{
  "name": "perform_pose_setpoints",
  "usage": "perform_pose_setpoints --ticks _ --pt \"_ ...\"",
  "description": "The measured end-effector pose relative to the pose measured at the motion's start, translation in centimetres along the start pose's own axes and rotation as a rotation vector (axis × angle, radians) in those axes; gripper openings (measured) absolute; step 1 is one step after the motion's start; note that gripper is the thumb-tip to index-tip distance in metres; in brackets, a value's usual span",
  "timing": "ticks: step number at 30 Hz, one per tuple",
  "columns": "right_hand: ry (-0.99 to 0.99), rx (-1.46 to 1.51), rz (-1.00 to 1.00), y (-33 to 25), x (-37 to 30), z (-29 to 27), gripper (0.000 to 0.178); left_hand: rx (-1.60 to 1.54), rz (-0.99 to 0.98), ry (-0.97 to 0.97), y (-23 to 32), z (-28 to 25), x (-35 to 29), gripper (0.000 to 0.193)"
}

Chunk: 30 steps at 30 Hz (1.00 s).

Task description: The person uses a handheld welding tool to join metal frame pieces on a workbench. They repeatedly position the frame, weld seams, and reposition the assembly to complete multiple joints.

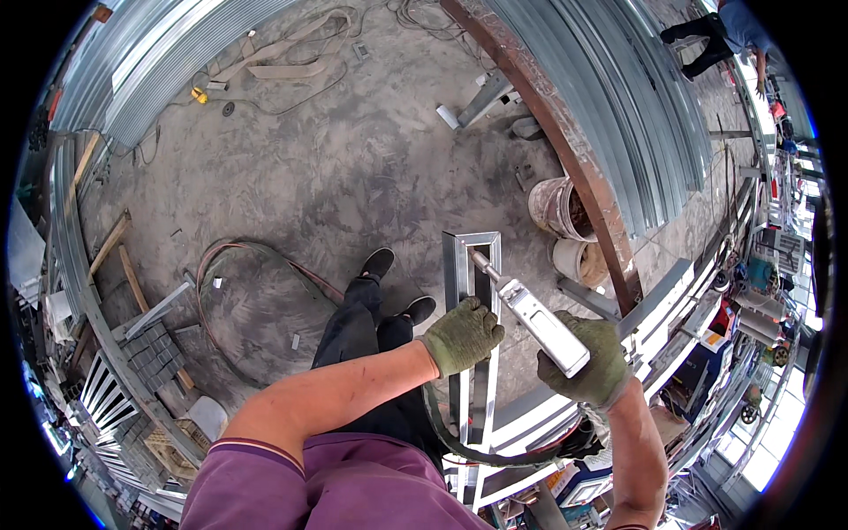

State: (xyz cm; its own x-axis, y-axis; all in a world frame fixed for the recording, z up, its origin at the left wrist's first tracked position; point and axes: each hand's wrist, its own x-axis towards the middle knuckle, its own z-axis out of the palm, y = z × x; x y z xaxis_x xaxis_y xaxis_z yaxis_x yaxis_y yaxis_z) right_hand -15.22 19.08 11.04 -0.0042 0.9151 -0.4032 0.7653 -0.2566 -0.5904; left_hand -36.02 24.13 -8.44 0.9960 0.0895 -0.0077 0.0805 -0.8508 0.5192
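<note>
In my right hand [587, 360], gloved in green, is a silver handheld laser welding gun [541, 325]. Its narrow copper-coloured tip points up and left, at or just above the far end of a narrow rectangular metal frame [454, 269]. I cannot tell whether the tip touches the metal. My left hand [462, 337], also gloved, is closed over the frame's long bars, a little nearer to me than the tip; the glove hides the bars beneath it. A dark hose [508, 458] curves under the frame toward the gun's side.
Long grey metal profiles [609, 115] lie stacked beyond a rusty beam [565, 132] on the right. Two buckets [562, 210] stand below that beam. Hoses [212, 265] loop over the floor left of my feet. Another person [729, 35] is at the far right.
</note>
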Motion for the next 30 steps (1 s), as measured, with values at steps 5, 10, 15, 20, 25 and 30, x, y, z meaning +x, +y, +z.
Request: perform_pose_setpoints --ticks 5,10,15,20,25,30 --pt "0.032 -0.013 0.007 0.3 -0.1 0.6 0.035 -0.030 0.020 0.007 0.0 0.8 0.1 0.045" --pt "0.044 -0.028 -0.020 0.1 0.2 0.6 0.033 -0.032 0.016 -0.025 0.0 0.3 0.0 0.046" --pt "0.029 -0.013 0.018 0.0 0.2 0.7 0.032 -0.035 -0.005 -0.087 0.1 -0.1 0.1 0.047" --pt "-0.004 -0.078 0.035 -0.4 0.3 0.4 0.035 -0.038 0.009 -0.036 0.0 0.3 0.1 0.047" --pt "0.011 -0.092 0.008 -0.1 0.3 1.0 0.039 -0.027 -0.004 -0.052 -0.1 0.2 -0.2 0.044" --pt "0.058 -0.084 -0.033 0.0 0.3 1.4 0.034 -0.008 0.004 -0.042 -0.2 0.1 -0.5 0.043"
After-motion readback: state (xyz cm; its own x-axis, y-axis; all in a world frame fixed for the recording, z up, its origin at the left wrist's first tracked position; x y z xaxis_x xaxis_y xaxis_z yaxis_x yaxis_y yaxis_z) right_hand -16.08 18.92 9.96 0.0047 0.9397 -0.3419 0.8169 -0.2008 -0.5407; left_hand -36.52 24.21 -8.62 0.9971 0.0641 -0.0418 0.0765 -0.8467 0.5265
